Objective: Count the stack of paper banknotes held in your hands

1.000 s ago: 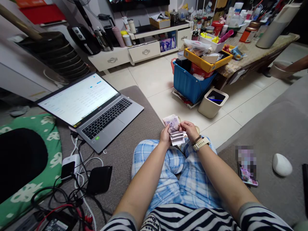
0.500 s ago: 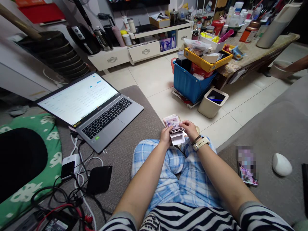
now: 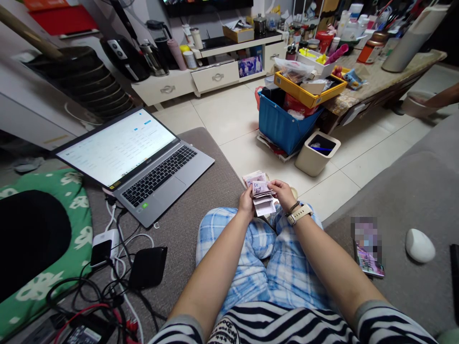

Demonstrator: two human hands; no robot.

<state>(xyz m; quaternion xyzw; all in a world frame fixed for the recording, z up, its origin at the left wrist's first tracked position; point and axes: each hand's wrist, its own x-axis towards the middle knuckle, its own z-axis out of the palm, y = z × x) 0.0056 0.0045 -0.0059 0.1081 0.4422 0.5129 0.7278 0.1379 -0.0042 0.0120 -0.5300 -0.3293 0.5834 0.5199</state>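
Observation:
Above my lap, between my knees, I hold a stack of purplish banknotes (image 3: 263,188); a "5" shows on the top note. My left hand (image 3: 246,203) is closed around the left side of the stack. With its fingers pinched, my right hand (image 3: 283,195) grips the right edge of the top note. Folded ends of lower notes hang below the upper ones, and more notes fan out behind. A watch (image 3: 300,214) and a dark bracelet circle my right wrist.
To my left an open laptop (image 3: 161,177) rests on the grey sofa, near tangled cables and a black pouch-like item (image 3: 147,267). Ahead stand a beige bin (image 3: 311,160) and a blue crate (image 3: 283,122). A white stone-like object (image 3: 420,245) and a phone (image 3: 369,260) lie right.
The top note has shifted slightly down and left between my hands, its "5" now nearer my left fingers. Both arms stay in nearly the same place.

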